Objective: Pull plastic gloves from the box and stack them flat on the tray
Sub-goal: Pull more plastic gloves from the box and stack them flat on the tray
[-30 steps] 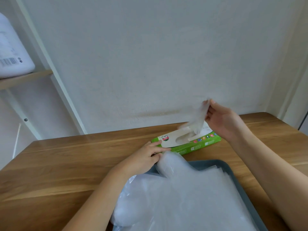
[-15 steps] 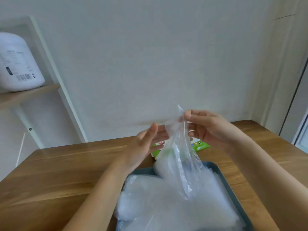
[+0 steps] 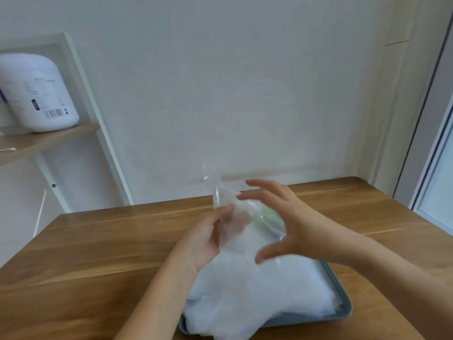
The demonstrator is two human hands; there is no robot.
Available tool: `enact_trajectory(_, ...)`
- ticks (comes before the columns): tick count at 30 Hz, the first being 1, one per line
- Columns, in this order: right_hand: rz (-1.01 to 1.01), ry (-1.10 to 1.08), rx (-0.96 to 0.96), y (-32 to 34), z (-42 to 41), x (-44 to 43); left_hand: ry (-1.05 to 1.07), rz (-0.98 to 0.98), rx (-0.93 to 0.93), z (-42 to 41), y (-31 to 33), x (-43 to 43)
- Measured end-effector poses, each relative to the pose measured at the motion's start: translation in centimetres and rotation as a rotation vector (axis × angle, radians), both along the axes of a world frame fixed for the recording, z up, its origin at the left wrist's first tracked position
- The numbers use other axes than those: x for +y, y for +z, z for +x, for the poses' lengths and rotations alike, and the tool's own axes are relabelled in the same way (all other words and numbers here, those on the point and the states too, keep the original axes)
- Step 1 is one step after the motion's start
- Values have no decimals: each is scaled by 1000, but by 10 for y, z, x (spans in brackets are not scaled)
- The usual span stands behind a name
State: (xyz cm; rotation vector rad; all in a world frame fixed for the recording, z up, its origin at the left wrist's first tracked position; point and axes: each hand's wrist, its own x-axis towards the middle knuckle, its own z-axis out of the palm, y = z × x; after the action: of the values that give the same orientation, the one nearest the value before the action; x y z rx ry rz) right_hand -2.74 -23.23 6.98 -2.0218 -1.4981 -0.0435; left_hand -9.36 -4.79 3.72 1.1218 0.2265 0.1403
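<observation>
I am holding one glove [image 3: 245, 231] upright over the twelve o'clock end of the tray [image 3: 341, 299]. My left hand [image 3: 206, 241] is pinching its nine o'clock edge between thumb and fingertips, I judge so the thin film is hanging open instead of crumpling. My right hand [image 3: 294, 227] is waiting at three o'clock with its fingers [image 3: 259, 186] spread wide and gripping nothing, probably ready to smooth the sheet flat. Below, the pile of gloves [image 3: 257, 298] is filling the tray; its layers are too sheer to count. I am counting one tray, one lifted glove and one green box [image 3: 274, 218], showing only through the plastic at twelve o'clock. The tray is sitting on the wooden surface [image 3: 110, 241]. At ten o'clock, one white jug [image 3: 41, 94] is standing on a shelf [image 3: 49, 141].
</observation>
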Motion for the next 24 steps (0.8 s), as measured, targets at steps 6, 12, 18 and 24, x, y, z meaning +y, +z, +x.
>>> enact_trajectory(6, -213, -91, -556, -24, -2, -5, 27, -181, 20, -6, 2, 9)
enact_trajectory(12, 221, -173, -280, -2, -17, 8, 91, -89, 40, -5, -1, 10)
enact_trajectory(18, 37, -392, 61, 44, -17, 11, 260, 382, 4, -17, 9, 16)
enact_trajectory(24, -101, -438, -210, 72, -25, 21, 44, 702, -278, -23, 14, 6)
